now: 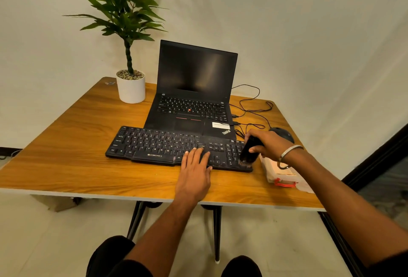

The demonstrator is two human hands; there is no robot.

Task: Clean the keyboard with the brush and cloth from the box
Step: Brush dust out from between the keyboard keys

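Keyboard (pixel 167 144): black, full-size, white legends, "ZEBRONICS" printed on its front edge; lies flat at the centre of the frame on the counter (pixel 72 144), its far edge just before the laptop.

Brush (pixel 249 151): dark handle, pale-tipped bristles pointing down, touching the keys at the keyboard's right end, right of centre.

Right hand (pixel 268 144): fingers and thumb curled round the brush handle; metal bangle on the wrist.

Left hand (pixel 195 167): flat, fingers straight and spread a little, fingertips resting on the keys near the keyboard's lower middle, holding nothing.

Box (pixel 284 176): pale, translucent, red clasp at the front; sits at the right edge of the counter, partly hidden by the right wrist. Contents cannot be made out.

Laptop (pixel 194 91): black ThinkPad, lid open, screen dark, upper centre.

Mouse (pixel 284 133): black, wired, beyond the right hand.

Potted plant (pixel 130 78): white pot, green leaves, upper left.
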